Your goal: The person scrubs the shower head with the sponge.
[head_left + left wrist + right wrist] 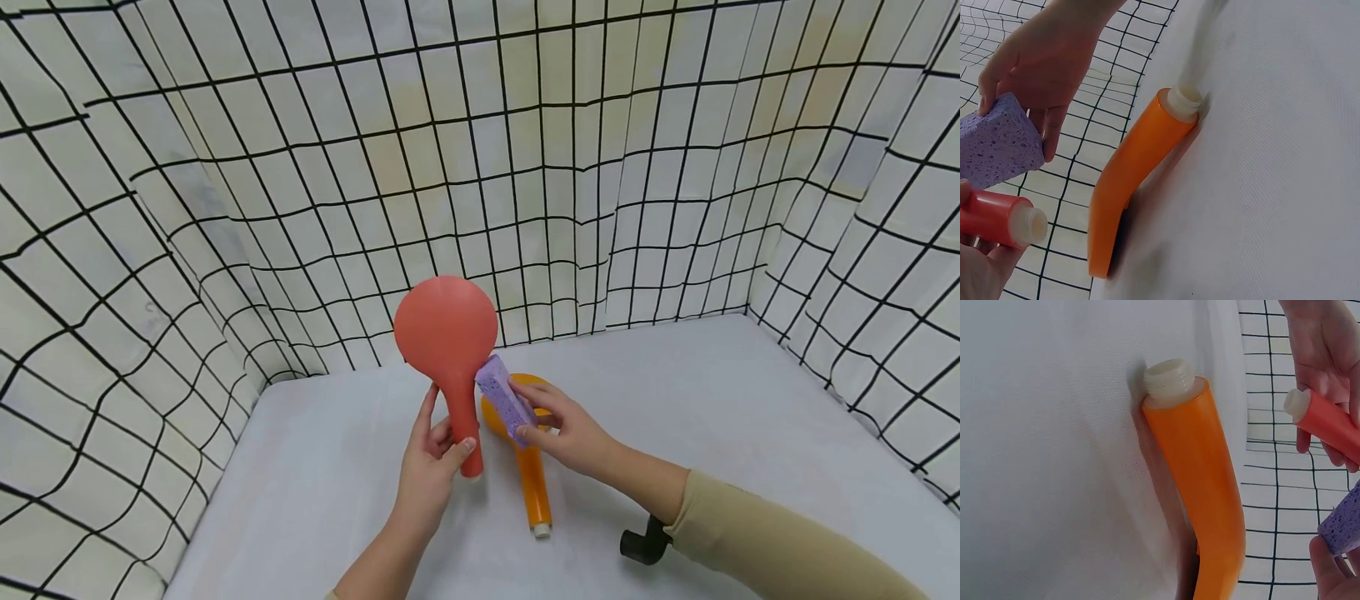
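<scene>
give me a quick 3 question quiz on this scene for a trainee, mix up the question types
1. True or false: the left hand grips the red plastic shower head by its handle and holds it upright above the white table.
2. What does the right hand hold? A) a purple porous sponge block B) a black hook C) nothing
3. Fill in: the orange plastic shower head lies flat on the ____.

Key
1. True; the fingers are curled round the handle.
2. A; the sponge touches the red head's neck, as far as the head view shows.
3. Table; its white threaded end is bare.
</scene>
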`<state>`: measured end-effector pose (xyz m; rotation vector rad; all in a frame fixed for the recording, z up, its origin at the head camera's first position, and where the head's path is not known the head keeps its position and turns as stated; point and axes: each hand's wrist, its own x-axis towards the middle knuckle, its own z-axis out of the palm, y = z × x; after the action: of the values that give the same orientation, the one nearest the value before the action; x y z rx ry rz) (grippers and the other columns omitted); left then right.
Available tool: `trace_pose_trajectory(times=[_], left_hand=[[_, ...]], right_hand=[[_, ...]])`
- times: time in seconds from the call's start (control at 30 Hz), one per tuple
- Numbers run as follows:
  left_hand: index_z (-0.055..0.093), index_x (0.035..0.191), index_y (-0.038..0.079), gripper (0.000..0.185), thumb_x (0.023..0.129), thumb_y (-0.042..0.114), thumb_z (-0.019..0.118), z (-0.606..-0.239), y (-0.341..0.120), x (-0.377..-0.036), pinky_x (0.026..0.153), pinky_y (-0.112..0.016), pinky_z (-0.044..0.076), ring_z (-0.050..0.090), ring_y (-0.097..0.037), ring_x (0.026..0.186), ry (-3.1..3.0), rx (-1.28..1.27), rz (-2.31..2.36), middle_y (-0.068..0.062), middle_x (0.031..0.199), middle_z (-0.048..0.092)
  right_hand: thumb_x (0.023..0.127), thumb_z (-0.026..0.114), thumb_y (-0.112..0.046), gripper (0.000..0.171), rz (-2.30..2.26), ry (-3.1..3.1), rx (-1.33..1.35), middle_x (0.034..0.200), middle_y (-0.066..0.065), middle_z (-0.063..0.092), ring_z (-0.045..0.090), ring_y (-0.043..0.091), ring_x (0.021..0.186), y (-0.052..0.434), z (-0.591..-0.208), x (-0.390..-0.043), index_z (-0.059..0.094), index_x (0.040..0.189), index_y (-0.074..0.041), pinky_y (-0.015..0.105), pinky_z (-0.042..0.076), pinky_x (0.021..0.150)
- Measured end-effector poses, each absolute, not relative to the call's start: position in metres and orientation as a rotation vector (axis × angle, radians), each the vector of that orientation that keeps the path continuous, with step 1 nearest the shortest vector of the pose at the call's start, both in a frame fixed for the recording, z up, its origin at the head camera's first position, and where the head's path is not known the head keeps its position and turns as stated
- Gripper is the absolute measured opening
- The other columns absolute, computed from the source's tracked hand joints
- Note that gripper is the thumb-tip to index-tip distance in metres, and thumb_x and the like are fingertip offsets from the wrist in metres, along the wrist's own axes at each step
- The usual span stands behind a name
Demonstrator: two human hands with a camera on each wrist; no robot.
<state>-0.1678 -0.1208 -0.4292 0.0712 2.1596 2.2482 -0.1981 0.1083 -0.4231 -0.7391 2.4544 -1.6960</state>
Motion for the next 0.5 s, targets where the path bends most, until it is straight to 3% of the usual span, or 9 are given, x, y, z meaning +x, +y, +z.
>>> trace_pose_trajectory(times=[0.2, 0.33, 0.5], left_hand=[[0.021, 0.156, 0.041, 0.087, 0.093, 0.005, 0.068, -0.427, -0.119, -0.170, 0.098, -0.038, 0.051, 0.057, -0.025, 0.123, 2.182, 0.072, 2.257, -0.004, 0.136, 0.061], [0.020, 0.156, 0.042, 0.087, 0.093, 0.004, 0.067, -0.427, -0.119, -0.170, 0.099, -0.038, 0.050, 0.057, -0.024, 0.124, 2.177, 0.072, 2.258, -0.003, 0.135, 0.061], [0.021, 0.155, 0.043, 0.087, 0.093, 0.002, 0.066, -0.428, -0.120, -0.170, 0.099, -0.035, 0.050, 0.058, -0.024, 0.122, 2.113, 0.126, 2.306, -0.003, 0.134, 0.062]], right_hand=[[0.093, 0.068, -0.026, 0.059, -1.533, 2.570, -0.771, 0.144, 0.001, 0.046, 0.054, 0.026, 0.118, 0.111, -0.426, -0.193, 0.048, 0.147, -0.035, 0.040, 0.056, 0.089], [0.093, 0.068, -0.027, 0.058, -1.421, 2.604, -0.800, 0.144, -0.002, 0.046, 0.049, 0.022, 0.123, 0.115, -0.429, -0.190, 0.048, 0.145, -0.041, 0.046, 0.054, 0.093], [0.092, 0.068, -0.028, 0.057, -1.297, 2.636, -0.848, 0.143, -0.002, 0.047, 0.048, 0.024, 0.126, 0.121, -0.433, -0.187, 0.049, 0.145, -0.040, 0.050, 0.050, 0.098]])
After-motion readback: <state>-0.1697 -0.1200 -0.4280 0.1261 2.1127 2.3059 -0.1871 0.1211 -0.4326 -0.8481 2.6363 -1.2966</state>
